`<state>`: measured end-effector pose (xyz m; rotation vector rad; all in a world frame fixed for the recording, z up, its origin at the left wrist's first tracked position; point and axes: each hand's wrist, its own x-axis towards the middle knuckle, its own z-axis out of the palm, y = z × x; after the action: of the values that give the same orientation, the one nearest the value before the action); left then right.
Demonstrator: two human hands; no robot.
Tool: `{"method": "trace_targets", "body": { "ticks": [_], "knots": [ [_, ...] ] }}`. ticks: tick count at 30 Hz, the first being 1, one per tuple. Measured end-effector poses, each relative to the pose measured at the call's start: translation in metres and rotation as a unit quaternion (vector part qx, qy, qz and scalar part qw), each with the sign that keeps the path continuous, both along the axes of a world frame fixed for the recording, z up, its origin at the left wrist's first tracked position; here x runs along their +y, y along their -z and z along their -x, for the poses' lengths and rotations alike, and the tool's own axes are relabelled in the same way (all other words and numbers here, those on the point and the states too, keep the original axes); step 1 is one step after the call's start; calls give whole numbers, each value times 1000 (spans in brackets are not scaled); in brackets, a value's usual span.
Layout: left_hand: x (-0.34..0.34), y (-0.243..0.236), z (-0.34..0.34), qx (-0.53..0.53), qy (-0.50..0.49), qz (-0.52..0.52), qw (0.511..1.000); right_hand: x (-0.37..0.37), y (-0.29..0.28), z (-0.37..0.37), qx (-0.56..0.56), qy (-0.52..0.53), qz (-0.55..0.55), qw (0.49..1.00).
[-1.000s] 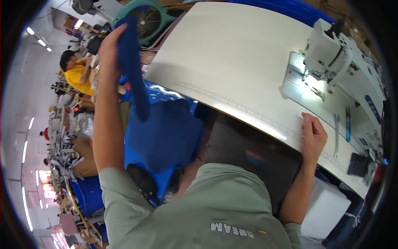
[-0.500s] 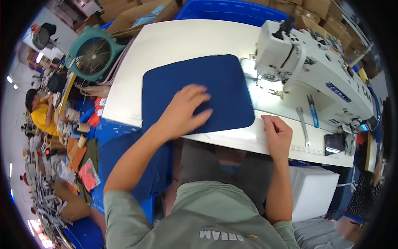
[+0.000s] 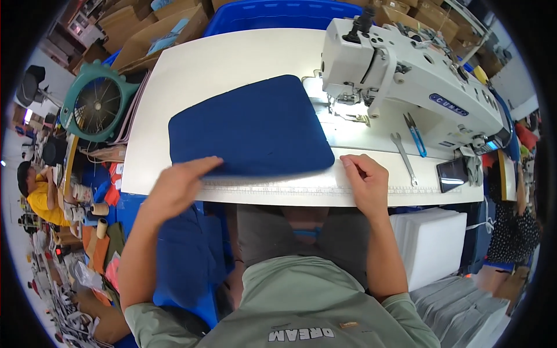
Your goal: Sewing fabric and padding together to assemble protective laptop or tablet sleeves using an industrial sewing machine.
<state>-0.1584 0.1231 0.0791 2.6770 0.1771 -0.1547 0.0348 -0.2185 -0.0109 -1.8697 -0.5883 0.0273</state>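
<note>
White table (image 3: 232, 52) in a workshop, sewing machine (image 3: 418, 87) at right. Blue panel (image 3: 249, 127) flat mid-table, left of the machine. Left hand (image 3: 177, 187): index extended onto panel's near-left edge, blurred, can't tell if gripping. Right hand (image 3: 370, 182): loosely closed, near panel's near-right corner. 1 wrench (image 3: 405, 159), 1 phone (image 3: 452, 175) farther right.

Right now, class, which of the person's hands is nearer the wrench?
Right. The right hand is just left of the wrench; the left hand is much farther left, at the blue panel.
</note>
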Motion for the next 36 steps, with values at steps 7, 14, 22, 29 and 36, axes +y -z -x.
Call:
{"method": "trace_targets", "body": {
  "ticks": [7,14,22,29,36],
  "knots": [
    [108,-65,-41,-287,-262,172,905,-9,9,-2,-40,-1,-11,999],
    [150,-130,-69,-276,-327,183,885,-6,0,3,-20,9,-5,1000],
    [114,-127,-68,-385,-175,-72,903,-13,1,-2,-20,-7,-31,999],
    [44,7,38,-126,47,-313,940,-12,-3,-3,-33,-24,-27,999],
    [-17,27,-3,-77,19,-199,977,-18,-2,-6,-7,-28,18,999]
  ]
}}
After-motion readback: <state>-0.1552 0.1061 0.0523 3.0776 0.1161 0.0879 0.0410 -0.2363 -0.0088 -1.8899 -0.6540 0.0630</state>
